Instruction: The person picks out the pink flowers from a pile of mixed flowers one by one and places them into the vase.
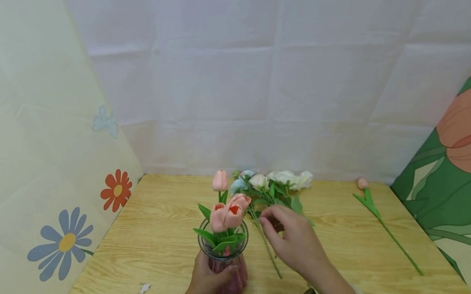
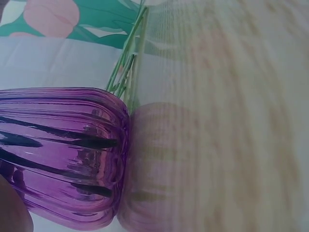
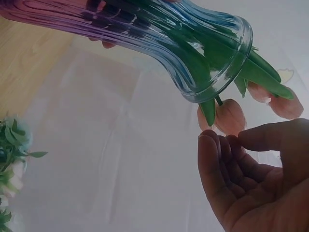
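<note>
My left hand [image 1: 206,277] grips a ribbed glass vase [image 1: 232,285] around its body, thumb across the front. Purple at the base, the glass turns bluish and clear toward the rim [image 3: 244,58]; the base meets the wooden tabletop in the left wrist view. Several pink tulips [image 1: 222,218] with green leaves stand in it, one higher than the others. Right of the blooms hovers my right hand [image 1: 295,238], fingers bent loosely and thumb near the fingertips, with nothing held. In the right wrist view its fingertips [image 3: 207,137] come close below a leaf tip and a tulip [image 3: 230,117].
Behind my right hand lie white and pale blue flowers [image 1: 283,177] with long green stems [image 1: 268,248]. A single pink tulip [image 1: 370,205] lies at the right of the table [image 1: 159,223]. A white scrap [image 1: 144,288] is at front left. Fabric walls [image 1: 223,76] enclose the back and sides.
</note>
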`<state>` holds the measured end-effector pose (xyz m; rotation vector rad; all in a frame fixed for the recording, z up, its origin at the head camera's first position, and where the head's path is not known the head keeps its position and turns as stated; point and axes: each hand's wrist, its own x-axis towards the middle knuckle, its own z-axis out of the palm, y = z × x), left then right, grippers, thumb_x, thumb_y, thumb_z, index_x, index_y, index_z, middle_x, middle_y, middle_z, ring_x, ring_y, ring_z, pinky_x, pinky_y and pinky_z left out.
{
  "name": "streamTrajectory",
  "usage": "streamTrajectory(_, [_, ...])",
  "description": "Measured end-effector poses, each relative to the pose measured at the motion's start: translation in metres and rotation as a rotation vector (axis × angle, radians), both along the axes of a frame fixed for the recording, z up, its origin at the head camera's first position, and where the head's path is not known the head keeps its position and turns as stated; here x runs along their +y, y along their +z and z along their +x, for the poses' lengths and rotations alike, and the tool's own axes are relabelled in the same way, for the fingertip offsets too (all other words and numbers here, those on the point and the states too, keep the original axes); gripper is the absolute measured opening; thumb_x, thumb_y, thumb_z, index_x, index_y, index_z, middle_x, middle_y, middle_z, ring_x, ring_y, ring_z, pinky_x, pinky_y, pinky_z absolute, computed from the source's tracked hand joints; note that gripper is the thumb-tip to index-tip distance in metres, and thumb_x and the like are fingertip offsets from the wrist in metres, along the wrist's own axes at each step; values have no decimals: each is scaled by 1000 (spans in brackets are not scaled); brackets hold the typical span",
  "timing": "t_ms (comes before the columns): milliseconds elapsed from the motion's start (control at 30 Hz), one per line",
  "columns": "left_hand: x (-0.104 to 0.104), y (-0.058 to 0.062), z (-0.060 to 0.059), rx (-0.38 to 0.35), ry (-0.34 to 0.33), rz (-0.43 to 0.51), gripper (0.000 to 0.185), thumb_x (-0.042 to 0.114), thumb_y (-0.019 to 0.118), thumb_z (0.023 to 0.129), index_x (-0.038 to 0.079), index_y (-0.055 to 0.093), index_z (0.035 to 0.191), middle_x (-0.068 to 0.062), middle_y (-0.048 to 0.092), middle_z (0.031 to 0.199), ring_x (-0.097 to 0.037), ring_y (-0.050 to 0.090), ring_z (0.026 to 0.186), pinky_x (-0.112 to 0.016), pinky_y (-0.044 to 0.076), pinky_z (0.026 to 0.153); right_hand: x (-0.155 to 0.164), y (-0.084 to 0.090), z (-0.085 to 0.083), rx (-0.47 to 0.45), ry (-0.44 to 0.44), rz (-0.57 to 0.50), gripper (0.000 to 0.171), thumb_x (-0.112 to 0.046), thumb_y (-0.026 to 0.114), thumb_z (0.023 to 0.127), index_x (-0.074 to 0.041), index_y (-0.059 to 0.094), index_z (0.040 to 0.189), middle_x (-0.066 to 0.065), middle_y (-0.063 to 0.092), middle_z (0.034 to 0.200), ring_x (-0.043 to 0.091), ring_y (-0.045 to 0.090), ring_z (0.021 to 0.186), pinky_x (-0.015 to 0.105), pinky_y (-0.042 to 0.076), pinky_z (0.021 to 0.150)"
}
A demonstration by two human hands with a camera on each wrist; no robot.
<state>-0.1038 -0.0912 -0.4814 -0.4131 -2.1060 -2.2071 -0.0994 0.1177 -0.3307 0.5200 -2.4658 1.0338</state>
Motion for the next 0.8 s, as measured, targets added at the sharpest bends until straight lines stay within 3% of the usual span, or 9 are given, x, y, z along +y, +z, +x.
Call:
streamTrajectory(233, [0,-1,-1,-1,-13,28,68,9,79,81,11,45,140,-7,60,135,-19,60,123,-26,48,109,8,-5,-2,-23,-18,12,15,-4,72,91,-19,71,89,-13,65,80,-1,60,72,17,58,65])
streamTrajectory(467, [1,-1,-2,-50,-14,41,70,9,79,81,14,44,141,-5,59,136,-20,59,125,-25,47,110,20,-11,-6,-35,-38,51,13,-6,71,93,-17,71,88,-14,62,77,0,59,70,18,57,62])
streamTrajectory(800, [0,0,-1,-71,-12,29,70,11,79,82,16,44,142,-4,59,137,-19,59,126,-22,47,109,36,-15,-10,-206,-102,135,3,-16,69,96,-15,71,94,-10,67,82,3,62,76,24,60,69])
